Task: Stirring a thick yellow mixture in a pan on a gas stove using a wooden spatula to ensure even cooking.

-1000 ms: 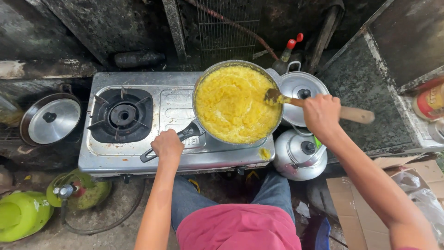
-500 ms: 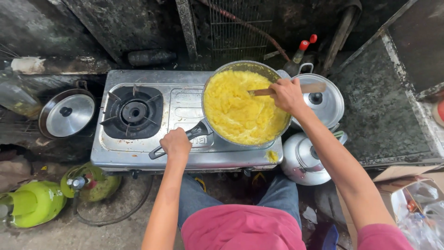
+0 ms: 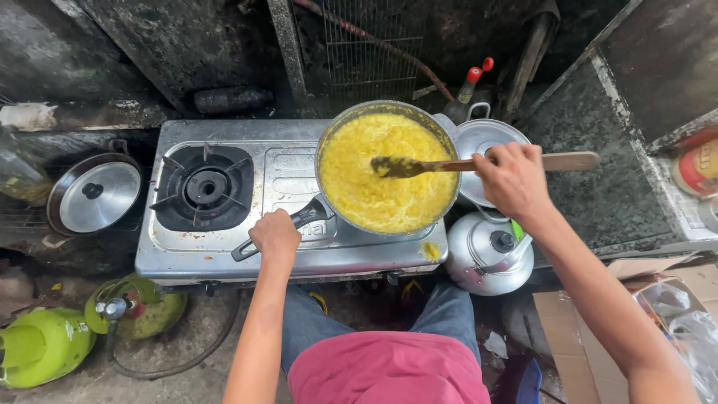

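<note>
A round metal pan (image 3: 326,142) full of thick yellow mash (image 3: 374,187) sits on the right burner of a steel two-burner gas stove (image 3: 292,254). My left hand (image 3: 275,234) is closed around the pan's black handle (image 3: 308,215) at the stove's front. My right hand (image 3: 513,179) grips a wooden spatula (image 3: 568,161) by its shaft. The spatula lies level across the pan's right half, its coated blade over the middle of the mash.
The left burner (image 3: 205,187) is bare. A metal lid (image 3: 96,194) lies left of the stove. A lidded pot (image 3: 479,138) and a kettle (image 3: 490,251) stand to the right. Two green gas cylinders (image 3: 45,344) sit on the floor at lower left; cardboard (image 3: 673,288) at lower right.
My right hand has swung the spatula from the pan's right rim in over the middle of the mash. My left hand has stayed on the pan's handle.
</note>
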